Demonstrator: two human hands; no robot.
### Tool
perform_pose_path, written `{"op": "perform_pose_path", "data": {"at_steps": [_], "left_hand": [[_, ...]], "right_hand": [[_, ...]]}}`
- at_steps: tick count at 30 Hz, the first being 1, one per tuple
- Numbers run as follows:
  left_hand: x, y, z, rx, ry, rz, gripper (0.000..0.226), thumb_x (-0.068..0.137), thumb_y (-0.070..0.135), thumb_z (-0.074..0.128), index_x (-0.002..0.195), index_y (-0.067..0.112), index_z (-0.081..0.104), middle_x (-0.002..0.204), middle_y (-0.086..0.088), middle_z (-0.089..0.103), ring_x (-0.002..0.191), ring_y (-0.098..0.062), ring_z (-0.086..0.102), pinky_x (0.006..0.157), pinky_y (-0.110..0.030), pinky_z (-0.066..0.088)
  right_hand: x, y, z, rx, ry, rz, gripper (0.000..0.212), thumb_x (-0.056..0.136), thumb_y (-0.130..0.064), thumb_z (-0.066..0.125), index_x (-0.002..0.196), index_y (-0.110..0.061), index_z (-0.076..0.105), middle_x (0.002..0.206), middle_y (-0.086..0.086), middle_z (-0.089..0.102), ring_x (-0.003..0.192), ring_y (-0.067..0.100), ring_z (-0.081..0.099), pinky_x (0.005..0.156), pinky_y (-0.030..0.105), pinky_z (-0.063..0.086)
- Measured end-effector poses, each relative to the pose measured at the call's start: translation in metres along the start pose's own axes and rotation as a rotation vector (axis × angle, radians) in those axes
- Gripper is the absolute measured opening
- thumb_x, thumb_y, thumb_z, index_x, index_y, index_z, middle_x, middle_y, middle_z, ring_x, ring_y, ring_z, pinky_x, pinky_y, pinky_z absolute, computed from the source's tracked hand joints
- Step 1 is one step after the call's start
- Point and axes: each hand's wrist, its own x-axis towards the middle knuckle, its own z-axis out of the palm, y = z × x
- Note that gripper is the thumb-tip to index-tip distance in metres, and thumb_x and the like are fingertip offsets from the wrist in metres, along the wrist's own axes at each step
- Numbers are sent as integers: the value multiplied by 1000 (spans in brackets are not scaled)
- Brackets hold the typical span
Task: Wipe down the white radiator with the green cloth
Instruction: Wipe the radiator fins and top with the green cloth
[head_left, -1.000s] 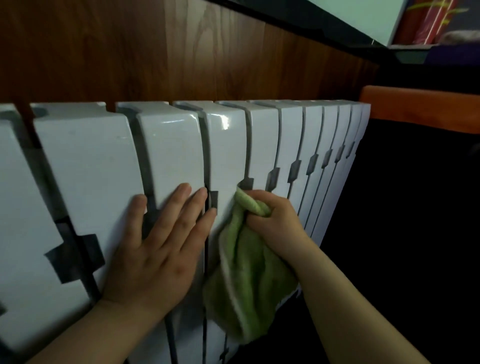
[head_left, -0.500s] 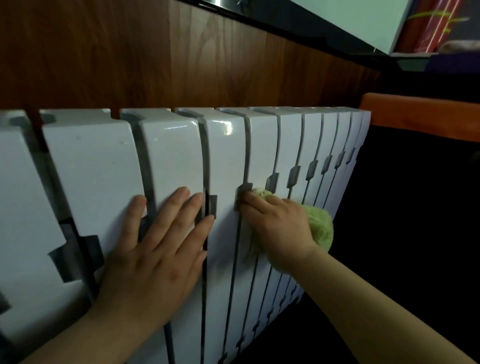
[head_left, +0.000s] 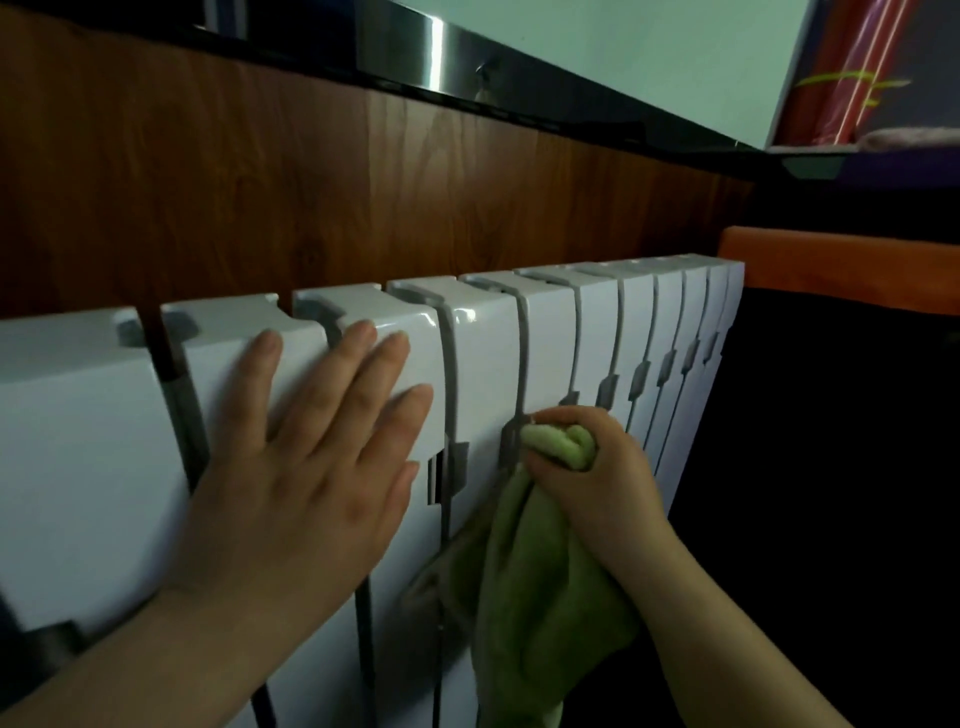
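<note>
Head cam: wiping between the radiator (head_left: 550, 332) fins

Left hand (head_left: 311, 467) lies flat, bracing; right hand (head_left: 597, 467) grips the bunched green cloth (head_left: 540, 571). Dangling fabric could easily snag in a slot.

The white radiator (head_left: 545, 338) stands against a wood-panelled wall (head_left: 260, 182). Its upright sections run from beyond the left hand (head_left: 311, 467) away to the right, past the right hand (head_left: 602, 483). The left hand lies flat and spread on the front of the sections, reaching up to their top edge. Just right of it, the green cloth (head_left: 535, 597) touches the radiator's front, bunched in the right hand and hanging below it.
</note>
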Motion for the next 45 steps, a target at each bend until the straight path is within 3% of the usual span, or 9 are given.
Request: {"op": "perform_pose_path", "data": {"at_steps": [4, 15, 18, 22, 27, 32, 37, 41, 45], "left_hand": [[-1, -3, 2, -14, 8, -9, 49, 89, 32, 35, 126, 2, 47, 137, -24, 42, 128, -37, 32, 107, -54, 12], [-2, 1, 5, -6, 34, -2, 50, 91, 33, 33, 127, 1, 45, 137, -24, 39, 128, -37, 33, 107, -54, 12], [-2, -1, 8, 5, 28, -1, 50, 91, 33, 34, 127, 2, 46, 137, -24, 42, 128, -37, 33, 106, -54, 12], [-2, 0, 8, -2, 37, -3, 50, 91, 35, 34, 127, 3, 46, 137, -22, 37, 128, -36, 33, 107, -54, 11], [-2, 0, 8, 4, 50, -15, 49, 91, 35, 35, 128, 3, 45, 138, -22, 36, 128, -35, 32, 107, -53, 10], [-3, -1, 9, 16, 34, -12, 51, 91, 35, 36, 129, 3, 44, 139, -23, 35, 130, -36, 30, 108, -53, 8], [-3, 0, 9, 24, 43, -6, 50, 91, 33, 37, 130, 2, 44, 139, -23, 35, 129, -36, 31, 108, -52, 9], [-3, -1, 10, 30, 35, 2, 51, 92, 33, 34, 131, 2, 43, 140, -24, 33, 131, -37, 29, 108, -53, 8], [-4, -1, 9, 29, 38, 4, 50, 91, 33, 37, 130, 2, 46, 139, -24, 36, 130, -37, 29, 107, -54, 9]], "right_hand": [[21, -32, -24, 162, 171, -21, 19, 84, -17, 63, 74, -32, 55, 74, -13, 57, 68, -3, 53, 55, 5, 44], [46, -53, -5, -141, 321, -24, 9, 89, -32, 54, 91, -26, 47, 69, -18, 42, 75, 13, 48, 73, 31, 43], [47, -57, 1, -202, 371, -57, 10, 91, -30, 52, 100, -26, 51, 68, -22, 37, 76, 9, 43, 73, 27, 36], [39, -42, 13, -136, 376, -65, 3, 89, -25, 54, 93, -26, 53, 75, -21, 41, 71, -1, 43, 72, 21, 40], [8, -10, 31, -33, 287, -101, 27, 88, -13, 56, 114, -15, 58, 97, -15, 41, 87, -13, 39, 75, -6, 34], [24, -19, 10, -104, 215, -55, 19, 91, -19, 53, 108, -15, 61, 87, -15, 47, 79, 1, 46, 67, 6, 38], [-7, 3, 27, -156, 29, 97, 11, 91, -17, 51, 94, -24, 59, 87, -10, 50, 86, 11, 51, 81, 27, 48], [6, -14, 8, 50, 292, 57, 16, 90, -18, 53, 82, -32, 50, 81, -14, 50, 73, -1, 49, 62, 7, 39], [22, -23, 9, 76, 255, -11, 13, 91, -19, 53, 101, -23, 58, 84, -19, 47, 78, -8, 45, 70, 6, 39]]}}
